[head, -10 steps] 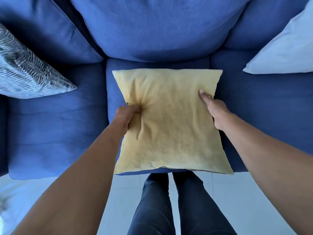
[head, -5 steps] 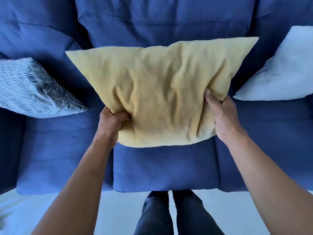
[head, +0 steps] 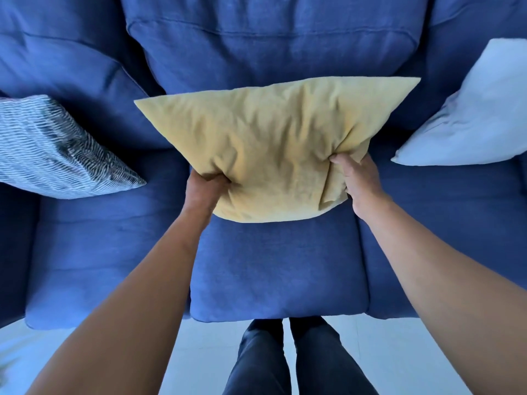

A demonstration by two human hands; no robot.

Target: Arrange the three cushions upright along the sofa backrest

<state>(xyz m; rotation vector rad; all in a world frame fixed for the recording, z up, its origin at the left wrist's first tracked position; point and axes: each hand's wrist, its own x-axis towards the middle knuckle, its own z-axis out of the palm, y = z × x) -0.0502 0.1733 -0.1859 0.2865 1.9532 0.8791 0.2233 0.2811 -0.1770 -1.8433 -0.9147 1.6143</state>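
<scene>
While both hands (head: pixel 206 189) pinch, yellow cushion (head: pixel 273 143) bunches — fingers (head: pixel 338 159) seemingly behind.

1. I am standing in a home sitting room, facing a big blue fabric sofa (head: pixel 279 266) with three seat sections and plump back pads.
2. Loose cushions give it a lived-in, domestic look: a grey-and-white striped cushion (head: pixel 54 149) leans at one end, a plain white cushion (head: pixel 473 115) at the other, and a yellow cushion (head: pixel 273 149) is in the middle.
3. Under my dark-trousered legs (head: pixel 288 360) is a pale tiled floor (head: pixel 413 363), as in a house.
</scene>
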